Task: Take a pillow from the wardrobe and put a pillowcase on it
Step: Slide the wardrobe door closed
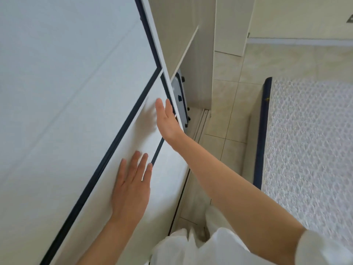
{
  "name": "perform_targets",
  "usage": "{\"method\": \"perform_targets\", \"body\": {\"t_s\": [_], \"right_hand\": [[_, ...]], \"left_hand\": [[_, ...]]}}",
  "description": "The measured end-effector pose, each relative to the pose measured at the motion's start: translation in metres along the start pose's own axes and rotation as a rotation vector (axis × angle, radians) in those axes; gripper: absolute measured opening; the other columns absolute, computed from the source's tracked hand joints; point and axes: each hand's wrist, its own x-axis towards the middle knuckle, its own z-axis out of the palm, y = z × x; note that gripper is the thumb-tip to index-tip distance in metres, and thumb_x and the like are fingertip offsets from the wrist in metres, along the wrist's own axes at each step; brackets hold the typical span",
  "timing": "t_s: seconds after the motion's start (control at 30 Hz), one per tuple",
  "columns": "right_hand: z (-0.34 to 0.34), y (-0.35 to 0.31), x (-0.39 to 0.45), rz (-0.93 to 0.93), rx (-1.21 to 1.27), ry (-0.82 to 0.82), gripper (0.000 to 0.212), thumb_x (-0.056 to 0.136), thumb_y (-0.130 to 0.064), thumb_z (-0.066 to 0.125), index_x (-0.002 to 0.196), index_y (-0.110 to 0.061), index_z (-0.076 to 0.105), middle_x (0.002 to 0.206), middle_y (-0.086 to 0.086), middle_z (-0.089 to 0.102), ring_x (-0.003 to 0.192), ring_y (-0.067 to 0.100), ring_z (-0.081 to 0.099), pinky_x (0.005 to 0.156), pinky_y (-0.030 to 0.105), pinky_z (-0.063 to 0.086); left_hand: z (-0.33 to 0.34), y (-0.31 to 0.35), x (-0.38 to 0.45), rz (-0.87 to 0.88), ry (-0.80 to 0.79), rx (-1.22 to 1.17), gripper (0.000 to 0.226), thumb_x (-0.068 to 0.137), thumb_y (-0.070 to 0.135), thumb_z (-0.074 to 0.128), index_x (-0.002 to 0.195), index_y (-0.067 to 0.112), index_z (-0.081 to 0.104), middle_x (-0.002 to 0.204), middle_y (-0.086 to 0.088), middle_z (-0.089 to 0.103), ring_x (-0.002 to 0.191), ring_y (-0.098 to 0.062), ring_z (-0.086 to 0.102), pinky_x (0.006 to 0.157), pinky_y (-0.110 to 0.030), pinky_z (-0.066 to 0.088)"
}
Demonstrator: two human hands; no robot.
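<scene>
White fabric [191,249] bunches at the bottom edge, loose clothing on the person, with a rolled sleeve [324,247] at the right elbow. Both forearms bare, reaching up and away.

Left hand [131,190]: flat against the white door [57,92] of the wardrobe, fingers straight and slightly spread, palm pressing the lower panel. Grasping nothing. Tips lie just beside a dark blue trim strip [157,152] that runs down the panel.

Right hand [168,121]: farther up the same door, at its free edge. Fingers straight and together, thumb out, palm side toward the edge; touching or nearly touching the frame, motion blur makes it hard to tell which. Not curled round anything.

Door panels are white with dark blue borders; a long diagonal blue strip [114,142] divides upper panel from lower.

Beyond the door edge the wardrobe stands open: a pale shelf [189,46] above, and under it a grey-blue suitcase [179,98] standing on edge, small black wheels showing. No pillow visible in the part of the wardrobe that shows; no pillowcase in view either.

Floor: beige tile [229,96], with a sliding track [202,119] along the wardrobe base.

Right side: a bare mattress [309,131], white quilted top, dark blue edging [264,121], well apart from the wardrobe across the tiles.
</scene>
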Motion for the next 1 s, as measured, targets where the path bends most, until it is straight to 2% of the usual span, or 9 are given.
{"method": "perform_targets", "body": {"t_s": [0.07, 0.13, 0.27, 0.37, 0.53, 0.63, 0.83, 1.0], "right_hand": [[-0.007, -0.004, 0.013, 0.040, 0.031, -0.049, 0.075, 0.095, -0.064, 0.021, 0.153, -0.025, -0.006, 0.163, -0.003, 0.003, 0.148, 0.020, 0.010, 0.116, 0.040, 0.013], [-0.012, -0.008, 0.026, 0.073, 0.049, -0.107, 0.074, 0.094, -0.065, 0.021, 0.153, -0.029, -0.007, 0.163, -0.004, 0.003, 0.148, 0.023, 0.013, 0.117, 0.048, 0.018], [-0.013, -0.016, 0.045, 0.125, 0.030, -0.154, 0.075, 0.093, -0.067, 0.024, 0.150, -0.037, -0.014, 0.163, -0.001, -0.012, 0.149, 0.030, 0.007, 0.113, 0.061, 0.021], [-0.015, -0.018, 0.057, 0.120, 0.014, -0.125, 0.075, 0.094, -0.064, 0.028, 0.149, -0.037, -0.016, 0.161, 0.003, -0.019, 0.149, 0.028, -0.001, 0.115, 0.058, 0.017], [-0.026, -0.025, 0.082, 0.097, -0.025, -0.089, 0.073, 0.095, -0.062, 0.025, 0.149, -0.037, -0.017, 0.160, 0.005, -0.021, 0.149, 0.030, -0.006, 0.115, 0.057, 0.009], [-0.030, -0.026, 0.096, 0.061, -0.047, -0.067, 0.071, 0.096, -0.061, 0.022, 0.150, -0.034, -0.017, 0.161, 0.003, -0.020, 0.147, 0.029, -0.015, 0.117, 0.058, 0.004], [-0.054, -0.037, 0.142, 0.027, -0.035, -0.029, 0.069, 0.097, -0.060, 0.018, 0.150, -0.033, -0.016, 0.161, 0.000, -0.020, 0.146, 0.026, -0.020, 0.117, 0.057, -0.004], [-0.085, -0.048, 0.183, 0.005, -0.047, -0.004, 0.069, 0.096, -0.062, 0.017, 0.151, -0.033, -0.012, 0.162, -0.004, -0.014, 0.147, 0.018, -0.016, 0.117, 0.049, -0.003]], "left_hand": [[-0.001, 0.004, 0.003, -0.066, -0.064, 0.042, 0.059, 0.076, 0.007, 0.069, 0.134, 0.004, 0.058, 0.153, -0.016, 0.041, 0.144, -0.032, 0.034, 0.120, -0.051, 0.002], [0.001, 0.006, 0.006, -0.091, -0.092, 0.102, 0.058, 0.083, 0.007, 0.062, 0.140, 0.004, 0.051, 0.158, -0.013, 0.032, 0.147, -0.030, 0.027, 0.120, -0.052, -0.001], [0.014, 0.005, 0.010, -0.070, -0.050, 0.217, 0.054, 0.094, 0.002, 0.027, 0.146, 0.003, 0.043, 0.162, -0.012, 0.020, 0.149, -0.031, 0.018, 0.120, -0.054, -0.002], [0.019, 0.008, 0.024, -0.069, -0.037, 0.267, 0.058, 0.096, -0.001, 0.013, 0.146, 0.004, 0.042, 0.162, -0.012, 0.020, 0.149, -0.031, 0.018, 0.119, -0.055, -0.001], [0.022, 0.012, 0.058, -0.051, -0.088, 0.346, 0.057, 0.096, 0.003, 0.018, 0.151, 0.008, 0.033, 0.164, -0.012, 0.010, 0.151, -0.032, 0.007, 0.118, -0.057, -0.008], [0.019, 0.017, 0.087, -0.046, -0.134, 0.354, 0.061, 0.093, 0.006, 0.021, 0.153, 0.011, 0.029, 0.165, -0.010, 0.006, 0.151, -0.030, 0.002, 0.117, -0.058, -0.012], [0.016, 0.028, 0.144, -0.027, -0.178, 0.384, 0.066, 0.090, 0.008, 0.007, 0.156, 0.012, 0.016, 0.163, -0.012, -0.007, 0.148, -0.033, -0.012, 0.113, -0.058, -0.021], [0.009, 0.038, 0.201, -0.085, -0.225, 0.262, 0.055, 0.096, 0.016, 0.038, 0.151, 0.014, 0.034, 0.162, -0.009, -0.001, 0.148, -0.028, -0.009, 0.112, -0.053, -0.026]]}}
